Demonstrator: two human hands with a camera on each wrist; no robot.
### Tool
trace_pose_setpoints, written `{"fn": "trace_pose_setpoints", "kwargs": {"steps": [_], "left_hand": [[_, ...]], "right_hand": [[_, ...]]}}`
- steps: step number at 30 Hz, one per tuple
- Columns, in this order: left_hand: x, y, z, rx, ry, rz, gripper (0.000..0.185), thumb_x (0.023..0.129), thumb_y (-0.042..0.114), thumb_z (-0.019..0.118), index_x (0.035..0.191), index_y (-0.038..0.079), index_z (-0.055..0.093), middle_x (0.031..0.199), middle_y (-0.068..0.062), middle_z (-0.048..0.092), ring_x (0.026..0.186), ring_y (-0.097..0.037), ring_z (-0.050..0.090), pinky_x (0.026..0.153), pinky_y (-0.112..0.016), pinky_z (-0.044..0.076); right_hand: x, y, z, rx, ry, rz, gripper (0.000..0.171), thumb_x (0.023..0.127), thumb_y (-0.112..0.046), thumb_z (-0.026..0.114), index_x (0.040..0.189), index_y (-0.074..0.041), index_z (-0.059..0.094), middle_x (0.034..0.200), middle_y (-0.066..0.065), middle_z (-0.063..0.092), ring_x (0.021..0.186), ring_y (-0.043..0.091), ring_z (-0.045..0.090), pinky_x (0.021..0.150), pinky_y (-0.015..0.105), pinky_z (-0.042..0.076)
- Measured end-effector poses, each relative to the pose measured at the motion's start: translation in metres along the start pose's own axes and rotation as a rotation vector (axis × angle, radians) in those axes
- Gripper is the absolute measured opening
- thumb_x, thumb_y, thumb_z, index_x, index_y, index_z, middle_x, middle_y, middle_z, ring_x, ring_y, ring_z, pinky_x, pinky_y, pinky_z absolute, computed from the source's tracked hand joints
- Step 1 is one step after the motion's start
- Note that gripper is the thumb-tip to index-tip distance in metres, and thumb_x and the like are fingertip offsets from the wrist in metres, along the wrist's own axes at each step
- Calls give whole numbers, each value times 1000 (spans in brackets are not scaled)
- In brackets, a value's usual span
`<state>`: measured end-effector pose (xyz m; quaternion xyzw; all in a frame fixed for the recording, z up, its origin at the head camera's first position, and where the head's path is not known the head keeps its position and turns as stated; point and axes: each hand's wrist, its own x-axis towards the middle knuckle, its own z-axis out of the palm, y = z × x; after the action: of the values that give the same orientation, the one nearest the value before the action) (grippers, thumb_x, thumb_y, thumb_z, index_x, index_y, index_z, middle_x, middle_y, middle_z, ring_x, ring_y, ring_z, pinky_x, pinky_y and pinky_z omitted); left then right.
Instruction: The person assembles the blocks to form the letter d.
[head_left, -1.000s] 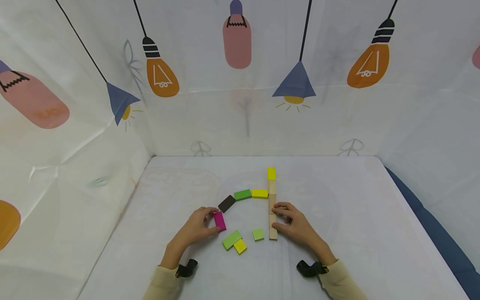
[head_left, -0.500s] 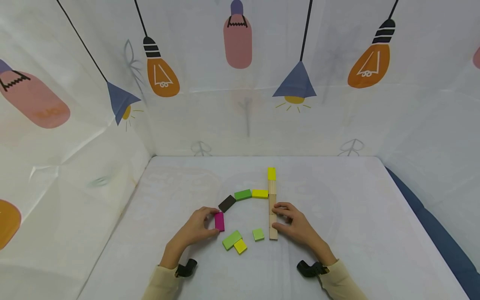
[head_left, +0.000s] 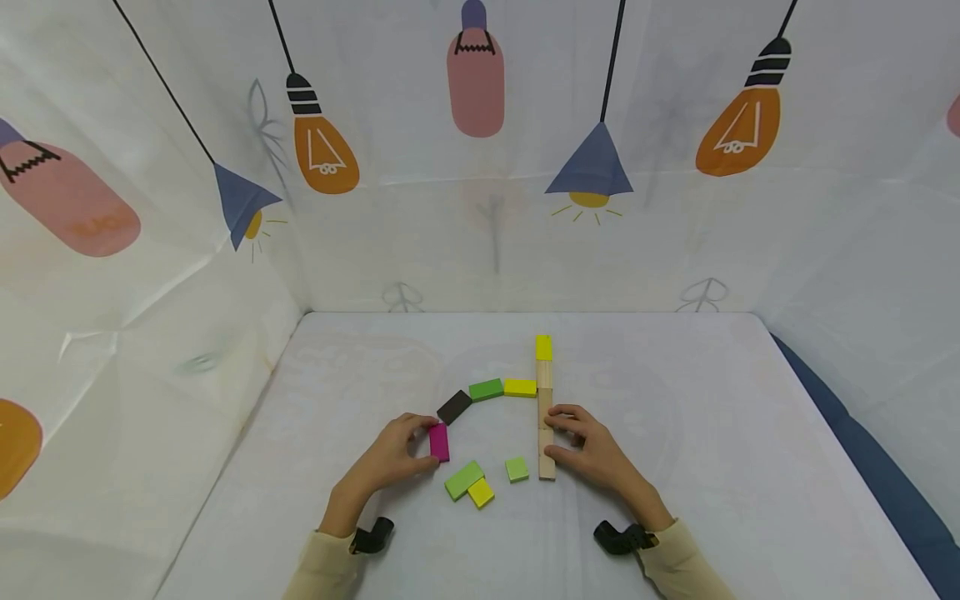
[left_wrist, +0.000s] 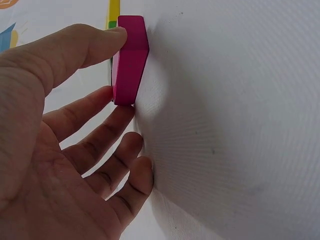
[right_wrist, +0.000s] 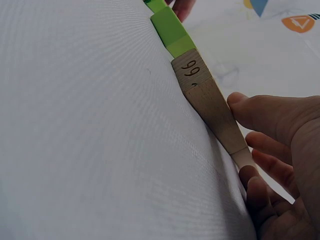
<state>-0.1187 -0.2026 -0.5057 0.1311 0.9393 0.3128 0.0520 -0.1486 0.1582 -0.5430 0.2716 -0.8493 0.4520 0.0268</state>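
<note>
My left hand (head_left: 420, 442) pinches a magenta block (head_left: 439, 442) lying flat on the white table; in the left wrist view the thumb and forefinger of the left hand (left_wrist: 100, 65) hold the magenta block (left_wrist: 129, 60) by its two ends. My right hand (head_left: 561, 433) rests its fingers against the right side of a straight row of wooden blocks (head_left: 545, 433) topped by a yellow block (head_left: 543, 347). The right wrist view shows the right hand (right_wrist: 250, 137) touching a wooden block (right_wrist: 210, 100) marked 66.
A dark brown block (head_left: 453, 407), a green block (head_left: 486, 389) and a yellow block (head_left: 520, 387) curve from the magenta block to the row. Between my hands lie a light green block (head_left: 462, 480), a yellow block (head_left: 480, 492) and a small green block (head_left: 516, 469). Printed cloth walls (head_left: 480, 250) surround the table (head_left: 675, 500).
The magenta block has turned slightly, from tilted to nearly parallel with the wooden row. The right hand has not moved.
</note>
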Motion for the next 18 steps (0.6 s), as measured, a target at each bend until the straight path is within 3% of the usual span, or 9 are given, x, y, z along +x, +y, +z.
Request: {"fn": "trace_pose_setpoints", "kwargs": {"steps": [18], "left_hand": [[1,0,0,-6,-4,-24,55,75,25,82,125,16,61,116,0,61,96,-14,55,84,-34,52]], "right_hand": [[0,-1,0,3,1,9,49,81,-27,78,123,-8,66,130,5,56,97,13,56,75,23,48]]}}
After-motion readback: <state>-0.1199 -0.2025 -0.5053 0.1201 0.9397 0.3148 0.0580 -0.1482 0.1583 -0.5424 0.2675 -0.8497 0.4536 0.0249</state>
